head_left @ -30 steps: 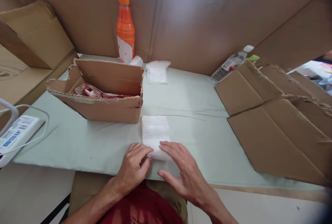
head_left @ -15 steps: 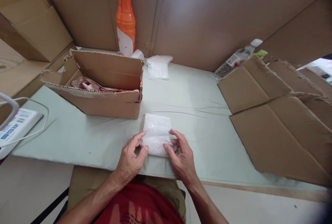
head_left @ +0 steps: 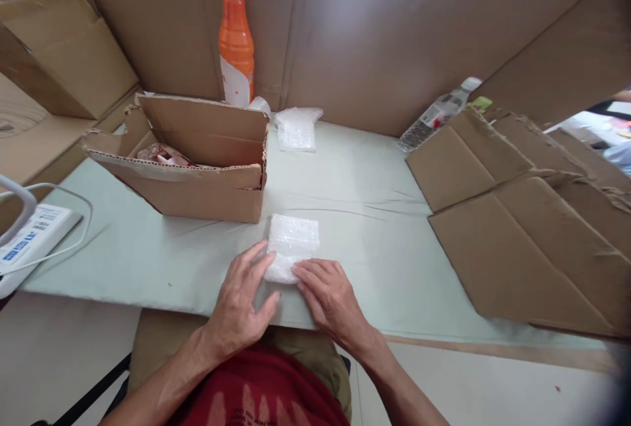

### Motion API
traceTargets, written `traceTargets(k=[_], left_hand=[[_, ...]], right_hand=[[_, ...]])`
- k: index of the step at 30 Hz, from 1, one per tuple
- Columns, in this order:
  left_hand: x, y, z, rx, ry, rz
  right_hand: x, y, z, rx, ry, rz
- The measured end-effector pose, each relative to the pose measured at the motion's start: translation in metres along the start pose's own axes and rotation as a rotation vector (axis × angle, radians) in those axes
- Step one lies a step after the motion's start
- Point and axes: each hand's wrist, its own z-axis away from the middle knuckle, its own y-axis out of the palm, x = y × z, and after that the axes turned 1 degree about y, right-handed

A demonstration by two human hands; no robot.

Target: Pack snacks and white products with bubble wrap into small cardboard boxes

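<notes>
Right hand (head_left: pixel 329 296) on bubble wrap (head_left: pixel 294 235), left hand (head_left: pixel 237 302) at edge

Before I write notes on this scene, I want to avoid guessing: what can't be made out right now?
All in the head view:
- Whether the folded bubble wrap encloses anything: its cloudy layers hide the inside.
- The lower part of the red-and-pink package: hidden by the front wall of the open box.
- What the green item is: mostly behind the right-side cardboard.
- The shirt's lettering: too small.
</notes>
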Motion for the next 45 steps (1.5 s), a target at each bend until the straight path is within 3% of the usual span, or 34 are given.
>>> traceTargets(k=[2,4,7,10,13,15,17,21,24,27,30,33,37,41,45], left_hand=[[-0.002,-0.007,0.003,0.077,0.111,-0.015],[-0.003,-0.010,0.005,0.135,0.133,0.018],[-0.003,-0.011,0.005,0.145,-0.012,0.079],[-0.002,-0.008,-0.001,0.134,-0.182,0.112],[0.000,-0.002,-0.010,0.114,-0.236,0.067],[0.003,0.003,-0.015,0.101,-0.217,-0.028],[0.005,0.007,-0.018,0.085,-0.194,-0.136],[0.009,0.011,-0.018,0.055,-0.200,-0.214],[0.012,0.010,-0.013,0.059,-0.229,-0.137],[0.012,0.006,-0.008,0.057,-0.327,0.020],[0.008,-0.001,-0.007,0.095,-0.435,0.215],[0.001,-0.005,-0.011,0.179,-0.504,0.416],[-0.007,-0.003,-0.016,0.206,-0.456,0.441],[-0.009,0.002,-0.014,0.201,-0.376,0.363],[-0.002,-0.012,-0.013,0.176,-0.342,0.370]], right_hand=[[0.000,-0.009,-0.001,0.063,0.062,-0.129],[0.002,-0.019,-0.002,0.164,0.164,-0.270],[0.007,-0.026,-0.002,0.298,0.312,-0.460],[0.006,-0.022,0.001,0.225,0.375,-0.443],[0.001,-0.014,0.004,0.011,0.289,-0.240],[-0.005,-0.010,0.002,-0.061,0.213,-0.108],[-0.009,-0.007,-0.005,-0.029,0.202,-0.004],[-0.013,-0.006,-0.024,0.170,0.215,0.113],[-0.015,-0.003,-0.027,0.205,0.153,0.067],[-0.015,0.003,-0.018,0.093,0.111,-0.101],[-0.010,0.003,-0.006,0.028,0.148,-0.280],[-0.005,-0.008,0.002,0.071,0.239,-0.327],[-0.004,-0.028,0.004,0.128,0.238,-0.270],[-0.005,-0.029,-0.004,0.156,0.131,-0.197],[-0.003,-0.032,-0.020,0.091,0.046,-0.169]])
